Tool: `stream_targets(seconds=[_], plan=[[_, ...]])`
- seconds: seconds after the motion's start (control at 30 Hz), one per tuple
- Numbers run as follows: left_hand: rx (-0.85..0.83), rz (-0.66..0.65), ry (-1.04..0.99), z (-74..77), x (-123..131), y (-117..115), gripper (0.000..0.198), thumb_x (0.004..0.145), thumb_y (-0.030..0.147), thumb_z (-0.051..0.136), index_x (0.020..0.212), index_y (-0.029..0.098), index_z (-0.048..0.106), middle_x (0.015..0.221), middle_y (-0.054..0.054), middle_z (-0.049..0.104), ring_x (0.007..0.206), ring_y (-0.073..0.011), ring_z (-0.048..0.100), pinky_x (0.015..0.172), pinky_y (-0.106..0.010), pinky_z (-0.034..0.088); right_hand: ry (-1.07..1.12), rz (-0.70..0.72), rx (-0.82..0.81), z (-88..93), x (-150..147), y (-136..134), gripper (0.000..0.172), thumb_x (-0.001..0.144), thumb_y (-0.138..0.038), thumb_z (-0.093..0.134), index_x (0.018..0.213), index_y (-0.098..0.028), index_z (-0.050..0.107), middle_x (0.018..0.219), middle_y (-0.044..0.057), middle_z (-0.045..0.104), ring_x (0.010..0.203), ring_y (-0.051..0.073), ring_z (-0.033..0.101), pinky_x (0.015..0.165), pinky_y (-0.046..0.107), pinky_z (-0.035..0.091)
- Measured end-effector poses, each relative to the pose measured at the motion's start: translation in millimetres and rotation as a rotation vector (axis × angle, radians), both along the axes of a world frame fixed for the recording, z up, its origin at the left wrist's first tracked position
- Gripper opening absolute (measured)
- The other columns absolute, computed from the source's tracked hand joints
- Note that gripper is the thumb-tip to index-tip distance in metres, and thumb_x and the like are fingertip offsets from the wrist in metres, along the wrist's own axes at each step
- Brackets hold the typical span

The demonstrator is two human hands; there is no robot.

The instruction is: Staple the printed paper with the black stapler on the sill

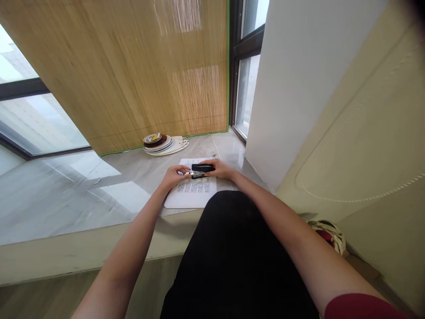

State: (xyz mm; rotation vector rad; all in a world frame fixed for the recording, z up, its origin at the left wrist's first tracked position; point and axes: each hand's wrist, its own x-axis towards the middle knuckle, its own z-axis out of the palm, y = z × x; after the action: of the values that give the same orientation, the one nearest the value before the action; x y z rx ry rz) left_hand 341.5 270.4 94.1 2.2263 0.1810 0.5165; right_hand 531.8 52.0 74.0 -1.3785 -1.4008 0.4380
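A black stapler (203, 168) is held over a printed white sheet (191, 199) that lies on the marble sill. My right hand (219, 169) has its fingers wrapped round the stapler's right end. At the stapler's left end, my left hand (175, 176) pinches a small silvery thing, too small to name for certain. A gap shows between the stapler's black upper part and its lower part, with metal visible between them.
Stacked plates (157, 144) stand on the marble sill (109, 195) against a bamboo blind (142, 79), behind the sheet. My black-clad knee (232, 230) rises in front of the sill. A basket (332, 235) sits at the lower right by the wall.
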Motion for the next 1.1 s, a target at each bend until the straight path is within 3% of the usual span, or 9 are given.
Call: stream_targets(seconds=[0.33,0.5,0.6,0.8,0.93,1.03,1.1], plan=[[0.013,-0.022,0.026,1.0,0,0,0.043,0.068,0.049,0.090,0.097,0.019,0.083,0.083,-0.005,0.081,0.075,-0.0205,0.071,0.068,-0.030,0.049,-0.027,0.000,-0.005,3.5,-2,-1,0.062,0.074,-0.031,0.087,0.134,-0.021,0.075,0.131,0.008,0.076,0.124,0.031,0.070,0.113,0.044,0.050],[0.049,-0.020,-0.021,1.0,-1,-2,0.041,0.069,0.046,0.090,0.100,0.021,0.084,0.093,-0.007,0.083,0.086,-0.0238,0.075,0.072,-0.032,0.052,0.017,-0.028,0.000,4.0,-3,-1,0.060,0.071,-0.030,0.088,0.129,-0.020,0.078,0.127,0.008,0.078,0.121,0.031,0.071,0.111,0.044,0.050],[0.089,-0.013,-0.053,3.6,-3,-5,0.028,0.074,0.047,0.086,0.089,0.023,0.085,0.097,-0.007,0.084,0.090,-0.0251,0.076,0.075,-0.034,0.055,0.113,-0.078,0.023,2.9,-1,-2,0.056,0.065,-0.030,0.090,0.120,-0.020,0.081,0.116,0.006,0.080,0.113,0.030,0.073,0.105,0.040,0.054],[0.108,-0.094,-0.117,10.3,-8,-11,0.022,0.090,0.042,0.073,0.091,0.023,0.083,0.108,-0.008,0.083,0.102,-0.0285,0.079,0.092,-0.041,0.060,0.263,-0.147,0.069,5.4,5,-9,0.053,0.060,-0.029,0.090,0.111,-0.019,0.084,0.108,0.004,0.081,0.104,0.028,0.074,0.096,0.038,0.057],[0.110,-0.112,-0.133,7.6,-5,-13,0.015,0.089,0.037,0.073,0.094,0.023,0.077,0.102,-0.007,0.084,0.099,-0.0270,0.079,0.095,-0.042,0.059,0.229,-0.076,0.059,9.4,6,-12,0.053,0.059,-0.029,0.092,0.110,-0.017,0.084,0.104,0.005,0.081,0.100,0.027,0.074,0.093,0.036,0.056],[0.085,-0.108,-0.149,4.5,0,-14,0.030,0.079,0.031,0.082,0.104,0.024,0.066,0.098,-0.003,0.081,0.088,-0.0225,0.077,0.089,-0.039,0.058,0.120,0.038,0.025,10.6,2,-8,0.054,0.061,-0.032,0.093,0.112,-0.016,0.083,0.106,0.006,0.080,0.102,0.027,0.074,0.093,0.035,0.056],[0.128,-0.104,-0.151,3.3,3,-14,0.032,0.076,0.028,0.082,0.100,0.024,0.060,0.095,0.000,0.078,0.082,-0.0190,0.074,0.083,-0.035,0.055,0.046,0.089,0.024,10.6,-2,-4,0.053,0.066,-0.034,0.092,0.116,-0.016,0.082,0.111,0.007,0.080,0.106,0.027,0.073,0.095,0.035,0.055]])
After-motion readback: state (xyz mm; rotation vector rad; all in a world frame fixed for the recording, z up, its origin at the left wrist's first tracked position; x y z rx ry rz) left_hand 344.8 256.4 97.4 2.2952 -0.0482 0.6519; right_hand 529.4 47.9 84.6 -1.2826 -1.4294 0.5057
